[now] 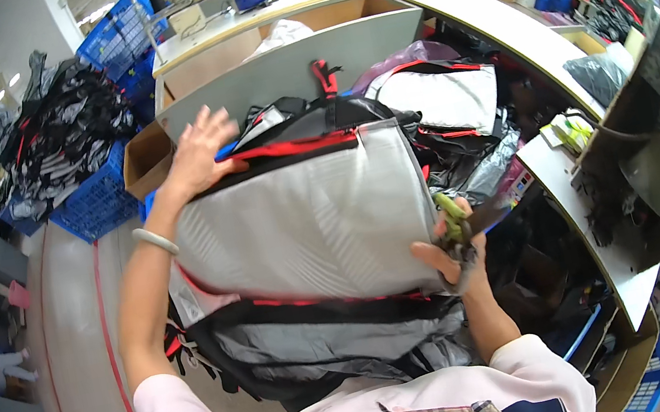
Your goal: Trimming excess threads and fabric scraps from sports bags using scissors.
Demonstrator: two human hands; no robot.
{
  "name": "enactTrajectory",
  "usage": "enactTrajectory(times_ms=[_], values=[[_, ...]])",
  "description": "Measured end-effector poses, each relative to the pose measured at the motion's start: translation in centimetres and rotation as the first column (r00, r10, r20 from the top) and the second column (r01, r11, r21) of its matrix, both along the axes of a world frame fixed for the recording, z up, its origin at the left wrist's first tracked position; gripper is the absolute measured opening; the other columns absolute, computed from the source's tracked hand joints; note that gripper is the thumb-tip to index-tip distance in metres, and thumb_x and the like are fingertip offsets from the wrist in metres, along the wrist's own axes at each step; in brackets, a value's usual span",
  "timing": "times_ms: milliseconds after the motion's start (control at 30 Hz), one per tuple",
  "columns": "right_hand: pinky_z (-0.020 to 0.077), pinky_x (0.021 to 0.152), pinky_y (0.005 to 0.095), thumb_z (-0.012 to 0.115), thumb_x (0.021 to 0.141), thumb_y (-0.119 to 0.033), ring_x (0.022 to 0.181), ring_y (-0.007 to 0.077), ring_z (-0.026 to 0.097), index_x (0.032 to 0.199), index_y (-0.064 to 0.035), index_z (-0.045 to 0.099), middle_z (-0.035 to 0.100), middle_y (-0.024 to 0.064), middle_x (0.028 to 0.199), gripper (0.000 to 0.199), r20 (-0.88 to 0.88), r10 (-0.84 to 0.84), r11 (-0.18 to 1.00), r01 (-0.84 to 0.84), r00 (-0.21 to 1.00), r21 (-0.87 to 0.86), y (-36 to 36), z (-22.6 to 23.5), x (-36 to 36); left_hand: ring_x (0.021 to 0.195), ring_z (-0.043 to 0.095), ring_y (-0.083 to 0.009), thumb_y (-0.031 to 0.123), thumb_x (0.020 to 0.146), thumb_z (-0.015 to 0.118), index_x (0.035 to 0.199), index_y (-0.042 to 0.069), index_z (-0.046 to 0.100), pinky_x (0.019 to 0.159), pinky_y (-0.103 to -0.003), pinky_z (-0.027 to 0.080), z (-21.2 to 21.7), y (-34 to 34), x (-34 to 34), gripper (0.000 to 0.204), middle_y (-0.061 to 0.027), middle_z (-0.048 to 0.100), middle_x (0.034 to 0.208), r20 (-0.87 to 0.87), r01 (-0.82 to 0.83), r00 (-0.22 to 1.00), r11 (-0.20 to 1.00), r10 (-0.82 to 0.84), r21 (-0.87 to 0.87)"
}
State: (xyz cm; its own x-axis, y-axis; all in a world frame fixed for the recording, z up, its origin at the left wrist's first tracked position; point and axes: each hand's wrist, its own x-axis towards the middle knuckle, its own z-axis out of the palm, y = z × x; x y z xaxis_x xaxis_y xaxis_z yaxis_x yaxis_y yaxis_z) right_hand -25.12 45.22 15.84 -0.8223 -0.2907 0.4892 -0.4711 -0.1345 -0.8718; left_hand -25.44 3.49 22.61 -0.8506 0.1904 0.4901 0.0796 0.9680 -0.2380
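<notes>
A bag piece with a broad silver-grey panel [307,228] and red and black edging lies across the pile in front of me. My left hand [202,153] is at its far left corner, fingers spread and slightly blurred, the thumb by the red edge. At the right edge of the panel, my right hand [456,259] is closed around green-handled scissors [454,218], their dark blades pointing right. Its thumb lies against the panel. Beneath the panel's near side sits another black and grey bag piece [328,343] with red trim.
Beyond the panel, more bag pieces [443,98] lie against a grey wooden partition [288,68]. A cardboard box [148,159] and a heaped blue crate [95,199] stand at the left. A dark machine [648,159] rises at the right beside the white tabletop [585,223].
</notes>
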Motion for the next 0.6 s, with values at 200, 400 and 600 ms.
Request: enactTrajectory(times_ms=[200,400,600], values=[[0.0385,0.061,0.0239,0.083,0.067,-0.007,0.067,0.0059,0.044,0.090,-0.0074,0.048,0.046,-0.0040,0.079,0.041,0.090,-0.165,0.979,0.174,0.982,-0.107,5.8,2.2,-1.8,0.055,0.043,-0.0137,0.028,0.094,0.054,0.079,-0.003,0.062,0.053,-0.034,0.038,2.0,9.7,2.7,0.035,-0.0175,0.039,0.059,0.521,-0.175,0.835,0.811,-0.178,0.558],[0.0406,0.076,0.0261,0.082,0.058,0.000,0.082,0.0121,0.051,0.081,-0.0090,0.046,0.048,-0.0009,0.085,0.044,-0.190,-0.275,0.938,0.220,0.943,-0.267,6.9,5.1,-3.5,0.049,0.035,-0.0096,0.021,0.091,0.061,0.078,-0.007,0.060,0.046,-0.033,0.032,13.2,15.2,7.8,0.031,-0.0105,0.037,0.051,0.547,-0.152,0.810,0.825,-0.212,0.544],[0.0436,0.063,0.0280,0.078,0.073,-0.014,0.069,0.0111,0.050,0.097,0.0007,0.049,0.056,0.0058,0.074,0.040,-0.121,-0.234,0.968,0.242,0.965,0.059,4.1,-0.2,-8.1,0.076,0.066,-0.0312,0.020,0.086,0.064,0.104,0.002,0.066,0.070,-0.037,0.049,4.1,16.8,3.4,0.026,-0.0236,0.065,0.086,0.421,-0.149,0.897,0.805,-0.135,0.575]])
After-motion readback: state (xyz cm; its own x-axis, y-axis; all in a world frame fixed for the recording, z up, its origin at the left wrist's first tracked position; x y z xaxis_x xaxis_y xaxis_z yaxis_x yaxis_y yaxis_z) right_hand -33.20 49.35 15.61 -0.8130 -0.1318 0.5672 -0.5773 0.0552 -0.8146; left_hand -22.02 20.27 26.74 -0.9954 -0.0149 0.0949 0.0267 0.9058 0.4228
